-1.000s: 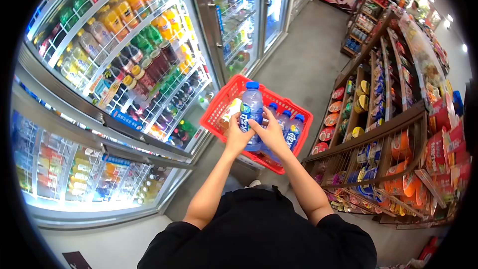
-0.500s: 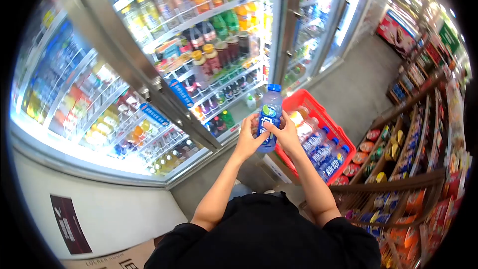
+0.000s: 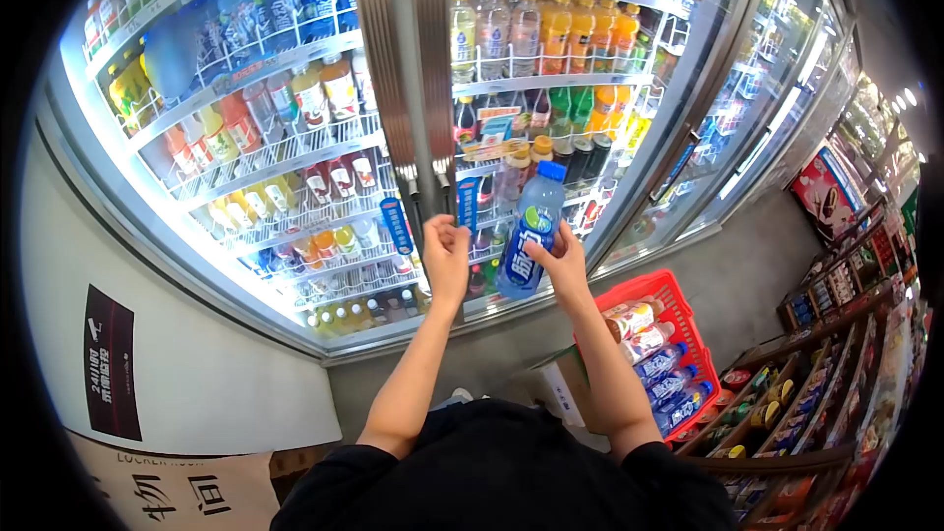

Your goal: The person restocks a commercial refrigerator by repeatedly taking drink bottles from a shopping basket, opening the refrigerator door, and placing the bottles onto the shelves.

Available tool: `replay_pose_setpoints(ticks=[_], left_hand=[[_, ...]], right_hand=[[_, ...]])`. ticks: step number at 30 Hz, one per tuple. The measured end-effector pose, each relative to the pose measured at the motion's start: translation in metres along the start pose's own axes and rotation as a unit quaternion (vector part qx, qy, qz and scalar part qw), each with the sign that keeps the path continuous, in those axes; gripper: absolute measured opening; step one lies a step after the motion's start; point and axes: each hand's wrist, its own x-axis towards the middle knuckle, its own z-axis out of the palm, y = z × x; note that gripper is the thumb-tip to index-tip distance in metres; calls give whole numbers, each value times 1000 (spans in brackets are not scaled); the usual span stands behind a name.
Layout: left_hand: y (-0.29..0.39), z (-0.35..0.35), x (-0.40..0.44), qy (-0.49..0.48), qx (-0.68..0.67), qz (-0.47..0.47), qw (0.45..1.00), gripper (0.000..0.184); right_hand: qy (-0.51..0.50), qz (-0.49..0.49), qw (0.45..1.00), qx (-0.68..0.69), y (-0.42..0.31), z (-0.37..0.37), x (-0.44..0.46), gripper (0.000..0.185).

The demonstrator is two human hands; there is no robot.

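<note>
My right hand (image 3: 562, 264) is closed round a blue drink bottle (image 3: 529, 246) with a blue cap. It holds the bottle tilted, cap up, in front of the glass fridge door. My left hand (image 3: 447, 261), fingers curled, is in front of the metal door frames (image 3: 405, 79), close to the blue door label (image 3: 467, 208) on the right door. Whether these fingers grip the door edge is hidden. Behind the glass, several rows of bottles (image 3: 585, 34) stand on white wire shelves.
A red basket (image 3: 693, 320) with several bottles stands on the floor to the right. An open cardboard box (image 3: 565, 388) is beside it, near my legs. Snack shelves (image 3: 787, 413) line the right side. A white panel (image 3: 226, 374) is at the left.
My left hand has let go of the bottle and moved left towards the door frames. The bottle stays in my right hand. My view has turned, and the fridge now fills more of it.
</note>
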Motion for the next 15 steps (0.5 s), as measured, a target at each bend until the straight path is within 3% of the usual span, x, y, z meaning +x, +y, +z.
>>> replay_pose_setpoints(ticks=[3,4,5,7,9,11,12,15], left_hand=[[-2,-30,30,46,44,35,997,38],[-30,-42,53,111,215,143,960,40],[-44,-46,67,111,215,143,960,40],[-51,-50,82,65,168,43,983,46],[-41,-52,83,59,157,38,985,57],[-13,-50,88,-50,124,-84,987,64],[-20,-43,92,-24,76,-83,993,70],[-37,-41,106,-71,-31,-147,986,63]], right_hand=[[-27,-2,1000,7,7,26,19,72],[-32,-2,999,0,10,37,27,72],[-41,2,999,15,14,44,31,73],[-57,8,998,21,18,59,40,74],[-68,7,997,26,20,69,45,67],[-61,13,998,13,14,80,43,69],[-56,16,998,15,14,84,42,69],[-55,15,998,11,22,82,41,70]])
